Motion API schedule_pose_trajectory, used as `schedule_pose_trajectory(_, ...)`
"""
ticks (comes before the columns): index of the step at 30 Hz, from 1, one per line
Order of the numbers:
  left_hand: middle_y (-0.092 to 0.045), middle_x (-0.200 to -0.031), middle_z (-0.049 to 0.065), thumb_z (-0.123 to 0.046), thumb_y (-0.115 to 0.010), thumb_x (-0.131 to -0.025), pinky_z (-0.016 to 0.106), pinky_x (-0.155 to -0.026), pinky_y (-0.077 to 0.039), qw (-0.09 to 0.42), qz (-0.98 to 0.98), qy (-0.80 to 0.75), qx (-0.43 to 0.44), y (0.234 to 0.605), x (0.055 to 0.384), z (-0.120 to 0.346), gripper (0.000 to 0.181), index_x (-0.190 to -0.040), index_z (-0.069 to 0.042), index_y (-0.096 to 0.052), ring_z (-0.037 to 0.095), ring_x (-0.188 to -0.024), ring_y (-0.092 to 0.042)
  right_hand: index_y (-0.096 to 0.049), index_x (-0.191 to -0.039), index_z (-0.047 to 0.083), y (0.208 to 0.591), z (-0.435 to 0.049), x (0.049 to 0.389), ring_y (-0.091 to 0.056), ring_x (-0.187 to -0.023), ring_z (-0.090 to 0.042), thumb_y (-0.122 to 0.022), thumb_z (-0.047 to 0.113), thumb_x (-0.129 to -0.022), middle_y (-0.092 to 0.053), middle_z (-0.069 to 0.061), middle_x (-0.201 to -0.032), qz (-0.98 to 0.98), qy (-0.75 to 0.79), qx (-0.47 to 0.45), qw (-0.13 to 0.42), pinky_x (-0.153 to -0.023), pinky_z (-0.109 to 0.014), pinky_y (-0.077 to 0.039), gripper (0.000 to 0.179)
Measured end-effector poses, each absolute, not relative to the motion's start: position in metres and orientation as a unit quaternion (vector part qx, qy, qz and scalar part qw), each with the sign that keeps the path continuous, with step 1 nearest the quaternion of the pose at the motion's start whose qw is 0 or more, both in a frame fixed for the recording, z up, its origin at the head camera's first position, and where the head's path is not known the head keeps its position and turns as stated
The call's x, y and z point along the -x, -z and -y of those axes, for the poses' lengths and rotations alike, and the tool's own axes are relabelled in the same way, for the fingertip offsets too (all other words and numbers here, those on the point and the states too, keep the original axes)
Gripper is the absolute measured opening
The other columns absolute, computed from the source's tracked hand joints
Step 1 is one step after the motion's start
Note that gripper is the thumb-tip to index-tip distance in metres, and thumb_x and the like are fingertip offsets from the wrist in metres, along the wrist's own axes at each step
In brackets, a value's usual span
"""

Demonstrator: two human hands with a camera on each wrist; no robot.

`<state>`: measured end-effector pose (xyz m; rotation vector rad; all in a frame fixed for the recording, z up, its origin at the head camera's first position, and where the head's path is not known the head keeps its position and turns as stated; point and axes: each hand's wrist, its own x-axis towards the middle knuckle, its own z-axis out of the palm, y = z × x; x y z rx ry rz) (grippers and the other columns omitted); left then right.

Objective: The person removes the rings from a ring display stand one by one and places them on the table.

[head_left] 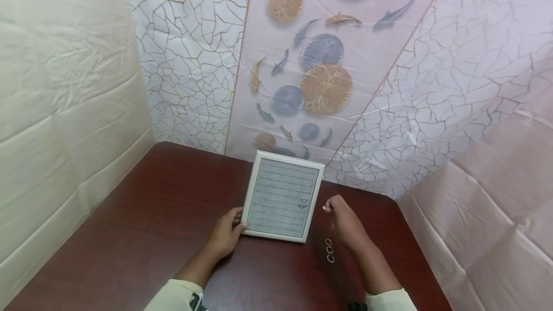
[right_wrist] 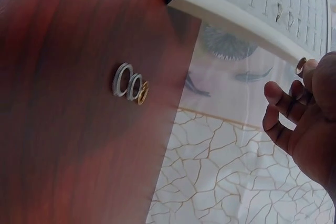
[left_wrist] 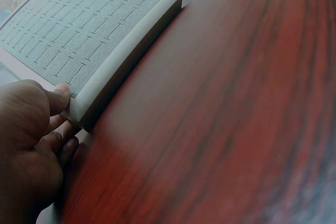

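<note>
A white-framed ring display board (head_left: 281,191) with rows of slits in its grey padding leans up on the table. My left hand (head_left: 224,236) grips its lower left corner, thumb (left_wrist: 59,98) on the front and fingers behind. Two rings (right_wrist: 279,13) sit in slits near the board's right side. Just off that side, my right hand (head_left: 347,224) pinches a gold-coloured ring (right_wrist: 300,67) between thumb and finger, the other fingers loosely bent. Below it on the table, three rings stand in a short row: two silvery with textured bands, one a gold ring (right_wrist: 140,98).
The dark red wooden table (head_left: 173,205) ends at a back wall covered with a patterned cloth (head_left: 190,61). Pale fabric walls (head_left: 65,109) stand along the left and right sides.
</note>
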<state>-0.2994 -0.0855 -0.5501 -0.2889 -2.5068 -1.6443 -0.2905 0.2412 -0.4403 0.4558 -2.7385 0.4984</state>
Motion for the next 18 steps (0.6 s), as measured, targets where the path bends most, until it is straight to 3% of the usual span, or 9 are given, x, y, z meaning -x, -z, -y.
schedule_pose_trajectory(5, -0.067, -0.121, 0.015, -0.014, -0.066, -0.095, 0.046, -0.100, -0.052, 0.061, 0.835, 0.540, 0.091, 0.550, 0.300, 0.086, 0.049, -0.140, -0.002, -0.051, 0.028, -0.115, -0.063, -0.043, -0.093, 0.009, 0.445, -0.252, 0.284, -0.042, -0.085, -0.014, -0.044, -0.014, -0.092, -0.042, -0.001, -0.093, 0.956, -0.175, -0.173, 0.162, -0.068, -0.023, -0.037, 0.023)
schedule_pose_trajectory(18, -0.066, -0.125, 0.016, -0.013, -0.065, -0.095, 0.046, -0.101, -0.052, 0.058, 0.837, 0.537, 0.083, 0.550, 0.301, 0.084, 0.049, -0.140, -0.004, -0.050, 0.028, -0.116, -0.063, -0.051, -0.092, 0.009, 0.455, -0.271, 0.273, -0.045, -0.080, -0.010, -0.051, -0.002, -0.099, -0.046, 0.003, -0.088, 0.961, -0.156, -0.178, 0.142, -0.064, -0.021, -0.038, 0.013)
